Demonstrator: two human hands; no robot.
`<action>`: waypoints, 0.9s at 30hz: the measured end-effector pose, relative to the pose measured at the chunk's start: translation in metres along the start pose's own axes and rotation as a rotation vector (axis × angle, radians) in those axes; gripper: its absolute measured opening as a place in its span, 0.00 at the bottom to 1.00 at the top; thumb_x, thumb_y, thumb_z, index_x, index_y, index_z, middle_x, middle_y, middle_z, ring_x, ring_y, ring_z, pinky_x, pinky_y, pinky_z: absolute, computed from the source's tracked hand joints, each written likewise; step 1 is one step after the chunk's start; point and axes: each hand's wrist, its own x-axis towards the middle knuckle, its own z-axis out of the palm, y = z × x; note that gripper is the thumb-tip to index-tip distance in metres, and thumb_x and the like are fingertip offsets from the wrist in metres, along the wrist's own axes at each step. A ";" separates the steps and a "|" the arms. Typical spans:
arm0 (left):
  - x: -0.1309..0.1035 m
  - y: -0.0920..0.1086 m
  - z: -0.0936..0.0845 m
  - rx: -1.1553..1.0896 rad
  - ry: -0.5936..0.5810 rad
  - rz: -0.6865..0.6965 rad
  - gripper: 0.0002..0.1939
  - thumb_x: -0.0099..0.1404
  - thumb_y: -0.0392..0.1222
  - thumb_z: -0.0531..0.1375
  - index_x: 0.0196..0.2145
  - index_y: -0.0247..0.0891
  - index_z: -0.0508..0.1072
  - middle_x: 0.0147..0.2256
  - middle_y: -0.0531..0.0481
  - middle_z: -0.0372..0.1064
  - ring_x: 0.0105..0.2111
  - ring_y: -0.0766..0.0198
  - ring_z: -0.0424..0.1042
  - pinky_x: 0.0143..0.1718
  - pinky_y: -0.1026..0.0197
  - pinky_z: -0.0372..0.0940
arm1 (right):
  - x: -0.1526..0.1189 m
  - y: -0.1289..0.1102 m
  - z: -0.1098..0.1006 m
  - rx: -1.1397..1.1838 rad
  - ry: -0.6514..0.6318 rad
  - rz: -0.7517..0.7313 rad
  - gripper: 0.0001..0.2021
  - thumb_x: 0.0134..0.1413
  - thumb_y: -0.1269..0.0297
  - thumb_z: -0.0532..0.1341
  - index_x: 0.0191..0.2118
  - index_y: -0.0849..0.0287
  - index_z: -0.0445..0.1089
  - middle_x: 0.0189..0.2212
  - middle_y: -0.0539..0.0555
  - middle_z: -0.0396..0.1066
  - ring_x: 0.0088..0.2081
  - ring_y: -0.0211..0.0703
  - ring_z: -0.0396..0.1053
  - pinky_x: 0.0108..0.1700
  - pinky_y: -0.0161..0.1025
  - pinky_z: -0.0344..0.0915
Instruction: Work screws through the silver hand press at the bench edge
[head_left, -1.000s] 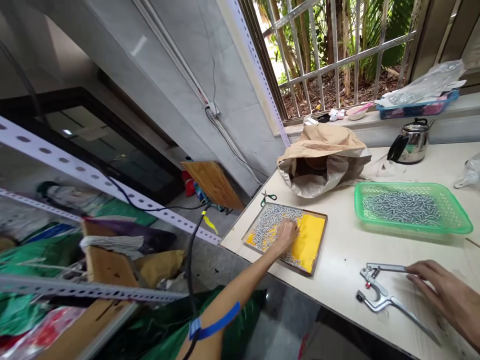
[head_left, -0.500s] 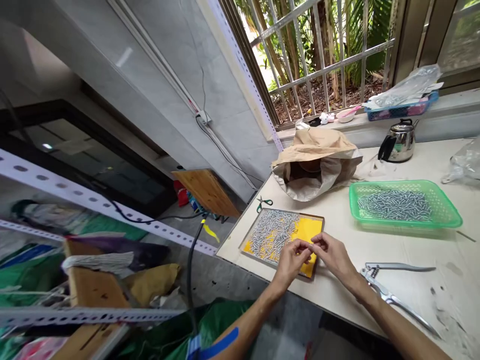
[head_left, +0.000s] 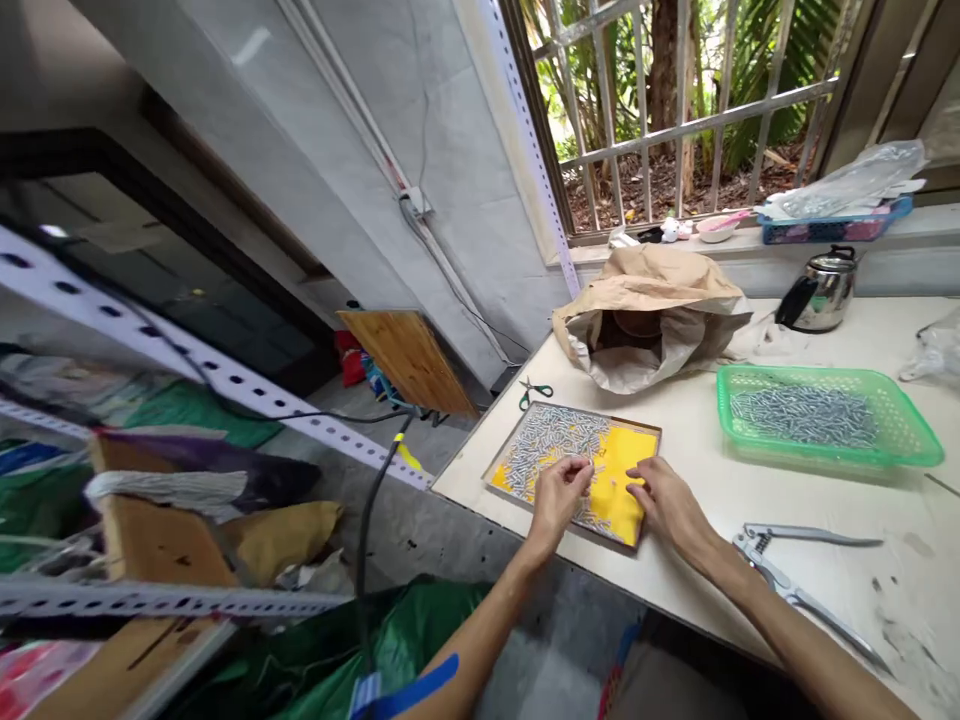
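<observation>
My left hand (head_left: 559, 500) is over the shallow yellow-bottomed tray (head_left: 628, 455), with thumb and fingertips pinched together. A tiny pale, slim piece (head_left: 598, 468) sticks out at its fingertips, probably one of the small screw-like metal pieces. Many such silvery pieces (head_left: 551, 435) cover the tray's left side, while yellow shows on its right. At the tray's right edge my right hand (head_left: 664, 500) is half curled, thumb and forefinger apart, and nothing shows between them. A small pale speck (head_left: 613, 483) is between the two hands.
A green plastic basket (head_left: 919, 445) of similar metal pieces stands to the right. Plier-like hand tool (head_left: 802, 595) lies in front of it. Behind the tray are green-handled scissors (head_left: 535, 392) and an open brown paper sack (head_left: 652, 310). A metal kettle (head_left: 825, 290) stands farther back.
My hands were together at the fingertips over the tray's right part; now they are apart. The left has moved left with its pinch kept, and the right hand's fingers have opened. The view has shifted slightly.
</observation>
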 end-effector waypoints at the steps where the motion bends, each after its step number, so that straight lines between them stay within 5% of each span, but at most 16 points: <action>1: -0.004 -0.002 0.004 0.005 -0.053 0.003 0.15 0.49 0.50 0.64 0.27 0.34 0.73 0.22 0.52 0.69 0.22 0.68 0.68 0.24 0.66 0.64 | -0.012 0.004 -0.013 -0.069 0.007 -0.040 0.08 0.56 0.69 0.54 0.37 0.58 0.71 0.37 0.57 0.71 0.39 0.45 0.72 0.42 0.41 0.68; 4: -0.023 -0.006 0.029 -0.062 -0.284 -0.067 0.17 0.47 0.49 0.65 0.29 0.32 0.74 0.21 0.53 0.68 0.20 0.70 0.66 0.22 0.67 0.63 | -0.061 0.021 -0.059 -0.309 0.007 -0.110 0.13 0.63 0.66 0.49 0.39 0.55 0.70 0.34 0.55 0.69 0.37 0.42 0.71 0.39 0.38 0.69; 7: -0.040 -0.005 0.067 -0.095 -0.456 -0.160 0.13 0.46 0.44 0.66 0.28 0.31 0.74 0.19 0.55 0.66 0.18 0.72 0.63 0.20 0.68 0.60 | -0.114 0.043 -0.097 -0.489 -0.019 0.004 0.12 0.63 0.64 0.48 0.38 0.55 0.69 0.32 0.53 0.68 0.32 0.41 0.71 0.31 0.37 0.67; 11: -0.050 -0.001 0.111 0.007 -0.585 -0.241 0.07 0.48 0.37 0.65 0.25 0.31 0.73 0.16 0.56 0.64 0.16 0.73 0.62 0.19 0.70 0.58 | -0.162 0.068 -0.112 -0.595 -0.064 0.127 0.09 0.61 0.66 0.51 0.35 0.56 0.68 0.30 0.52 0.65 0.28 0.40 0.68 0.26 0.35 0.64; 16: -0.057 -0.003 0.134 0.171 -0.725 -0.372 0.09 0.51 0.40 0.66 0.27 0.30 0.74 0.14 0.58 0.62 0.13 0.74 0.58 0.15 0.70 0.56 | -0.174 0.077 -0.106 -0.612 -0.116 0.139 0.14 0.61 0.72 0.46 0.29 0.57 0.66 0.29 0.53 0.66 0.28 0.40 0.66 0.28 0.37 0.61; 27: -0.052 -0.005 0.141 0.438 -0.822 -0.509 0.10 0.52 0.43 0.65 0.23 0.32 0.72 0.10 0.58 0.59 0.10 0.73 0.58 0.14 0.70 0.54 | -0.174 0.080 -0.106 -0.570 -0.068 0.105 0.12 0.53 0.77 0.51 0.34 0.53 0.67 0.32 0.54 0.67 0.32 0.44 0.64 0.34 0.39 0.60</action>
